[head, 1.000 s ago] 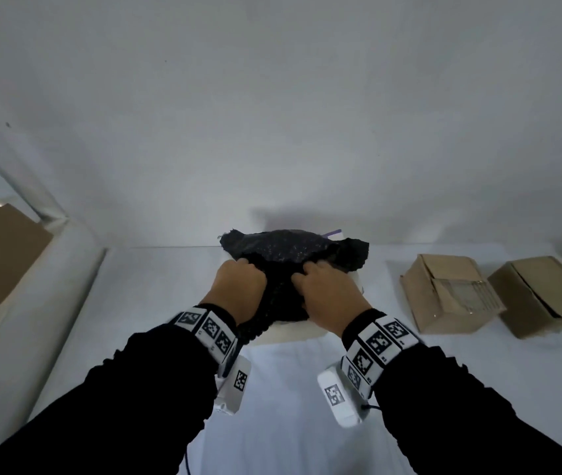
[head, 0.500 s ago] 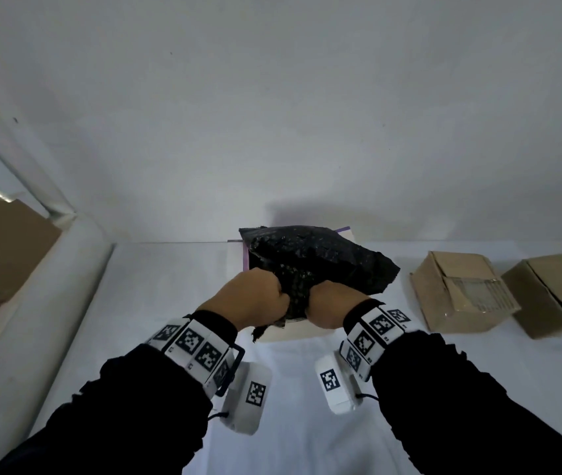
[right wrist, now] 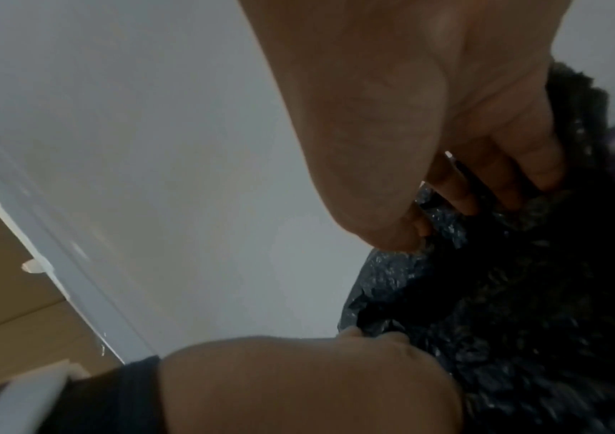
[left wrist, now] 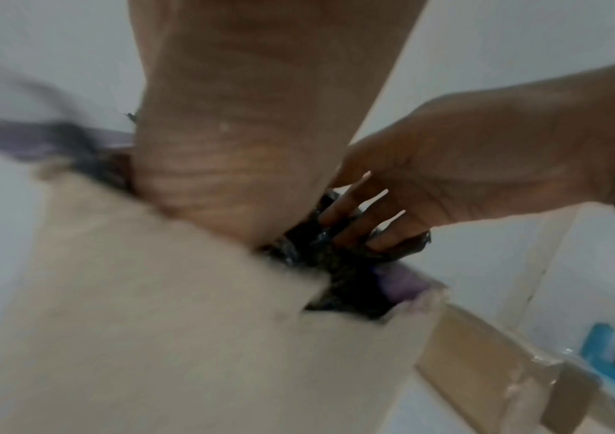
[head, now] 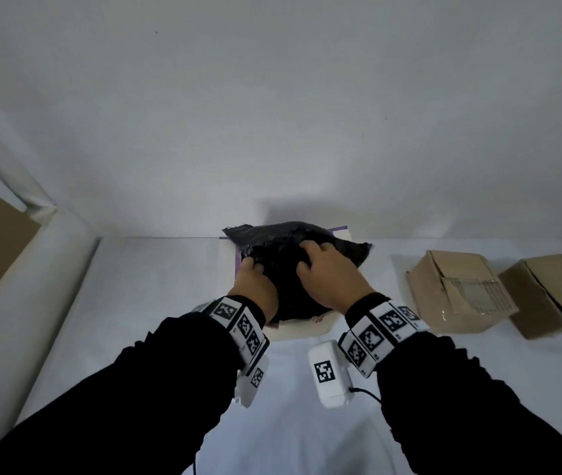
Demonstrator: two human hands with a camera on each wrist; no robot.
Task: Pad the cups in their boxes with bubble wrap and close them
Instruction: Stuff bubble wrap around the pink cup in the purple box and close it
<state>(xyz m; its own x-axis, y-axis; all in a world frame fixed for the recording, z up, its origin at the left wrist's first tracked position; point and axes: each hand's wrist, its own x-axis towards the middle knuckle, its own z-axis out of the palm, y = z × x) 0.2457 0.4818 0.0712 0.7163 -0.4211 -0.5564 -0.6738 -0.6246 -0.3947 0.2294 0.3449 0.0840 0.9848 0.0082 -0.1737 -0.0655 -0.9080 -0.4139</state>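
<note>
— One look at the black bubble wrap (head: 286, 255): bunched into a wad, stuffed into the open top of the white box (head: 293, 329), bulging well above the rim.

— And whereabouts for that white box?

— Standing on the white table (head: 156, 289), far side, close to the wall, straight ahead of both arms. Showing a purple strip (head: 238, 262) along the inner edge beside the wrap.

— Hands?

— Starting with the left hand (head: 255, 289): set at the wad's left edge, fingers (head: 250, 265) curled into the plastic, gripping it. Hard to make out the thumb. Seen from the left wrist, palm running down against the box's near wall.

— Then the right hand (head: 327, 279)?

— Laid on top of the wad, fingers (left wrist: 350, 229) spread and fairly straight, tips pressing into the wrap, not closed around anything.

— Anything inside, under the wrap?

— Cannot tell; covered completely by the black plastic.

— Further out?

— Off to the right, well apart from the white box, two brown cardboard boxes side by side: the nearer brown box (head: 457, 289) with flaps folded over and clear tape across, then the farther brown box (head: 553, 293) just beside it, flaps down as well. On both wrists, white bands with black square markers over black sleeves.
</note>
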